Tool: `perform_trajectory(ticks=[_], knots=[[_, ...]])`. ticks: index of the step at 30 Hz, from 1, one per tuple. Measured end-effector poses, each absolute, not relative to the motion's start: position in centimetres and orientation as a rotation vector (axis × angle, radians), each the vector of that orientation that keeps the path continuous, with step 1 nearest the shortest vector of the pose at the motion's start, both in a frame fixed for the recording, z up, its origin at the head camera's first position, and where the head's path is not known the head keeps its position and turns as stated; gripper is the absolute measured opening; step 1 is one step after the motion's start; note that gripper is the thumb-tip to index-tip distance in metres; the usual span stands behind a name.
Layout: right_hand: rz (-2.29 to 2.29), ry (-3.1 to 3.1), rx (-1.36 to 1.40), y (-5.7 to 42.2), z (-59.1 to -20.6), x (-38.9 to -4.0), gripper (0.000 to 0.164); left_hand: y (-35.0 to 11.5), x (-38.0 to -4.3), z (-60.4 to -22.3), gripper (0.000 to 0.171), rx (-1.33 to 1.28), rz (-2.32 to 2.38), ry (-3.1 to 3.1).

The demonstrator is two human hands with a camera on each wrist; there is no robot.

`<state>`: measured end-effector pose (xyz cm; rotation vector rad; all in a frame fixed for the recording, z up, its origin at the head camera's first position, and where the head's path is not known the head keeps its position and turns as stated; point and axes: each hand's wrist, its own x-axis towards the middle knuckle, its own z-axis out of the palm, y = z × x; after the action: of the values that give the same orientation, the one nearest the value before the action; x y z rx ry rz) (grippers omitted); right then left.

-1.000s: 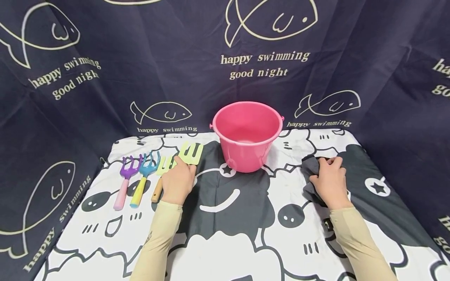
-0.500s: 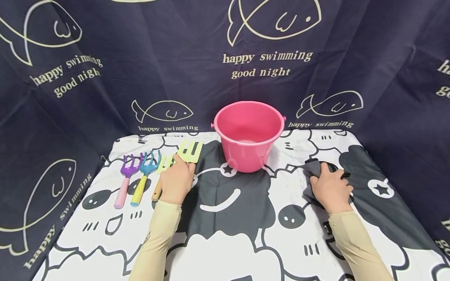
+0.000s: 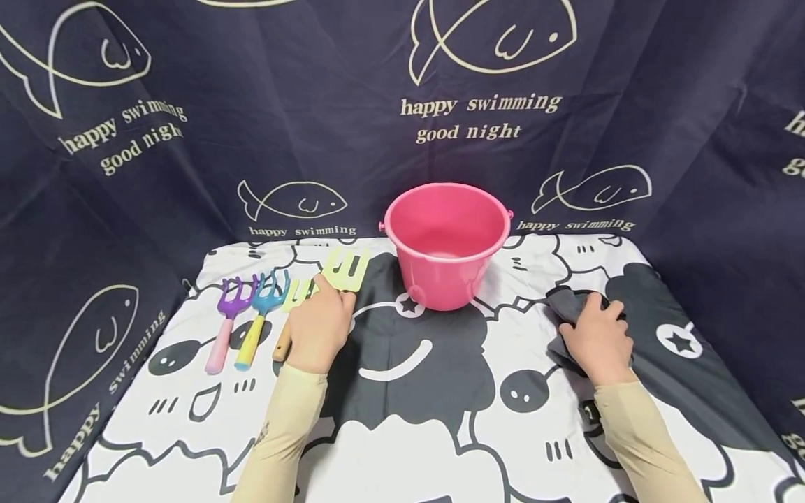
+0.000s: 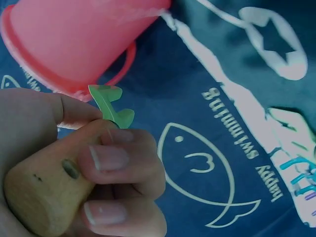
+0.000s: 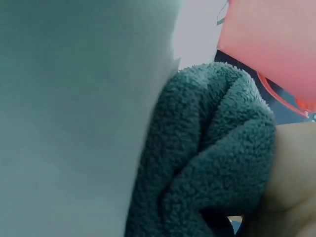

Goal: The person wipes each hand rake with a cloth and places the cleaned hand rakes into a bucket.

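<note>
My left hand (image 3: 318, 325) grips a light green garden hand fork (image 3: 347, 269), with its fingers curled round the wooden handle (image 4: 42, 190) in the left wrist view. The green prongs (image 4: 111, 106) point away from me, and in the head view they look slightly blurred. On the right side of the table, my right hand (image 3: 597, 339) holds a dark grey fleecy cloth (image 3: 562, 311). Thick folds of this cloth bunch up against the hand in the right wrist view, and the fingertips are mostly hidden there.
A pink bucket (image 3: 445, 276) stands upright at the back middle. Left of my left hand lie a purple fork (image 3: 236, 300) with a pink handle, a blue fork (image 3: 268, 299) with a yellow handle, and another green fork (image 3: 294, 293). A dark fish-print curtain (image 3: 352, 105) surrounds the table.
My right hand has shifted slightly right and nearer with the cloth bunched under it. The left hand stays nearly in place, and the fork's prongs have tilted a little.
</note>
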<state>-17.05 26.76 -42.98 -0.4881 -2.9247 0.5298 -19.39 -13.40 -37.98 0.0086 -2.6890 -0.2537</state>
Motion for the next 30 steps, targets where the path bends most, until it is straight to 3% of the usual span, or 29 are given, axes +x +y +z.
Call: perform_trajectory(ticks=[14, 21, 30], knots=[[0.631, -2.85, -0.634, 29.6, -40.4, -16.8, 0.065, -12.8, -18.6, -36.1, 0.045, 0.027, -0.315, -2.593], [0.626, -2.67, -0.66, 29.7, -37.6, -16.2, 0.059, -12.5, -18.6, -35.7, 0.054, 0.027, -0.376, -2.618], [0.645, -2.373, -0.392, 24.9, -33.1, -15.3, 0.049, -10.3, -17.4, -34.5, 0.028, -0.064, -0.499, -2.602]])
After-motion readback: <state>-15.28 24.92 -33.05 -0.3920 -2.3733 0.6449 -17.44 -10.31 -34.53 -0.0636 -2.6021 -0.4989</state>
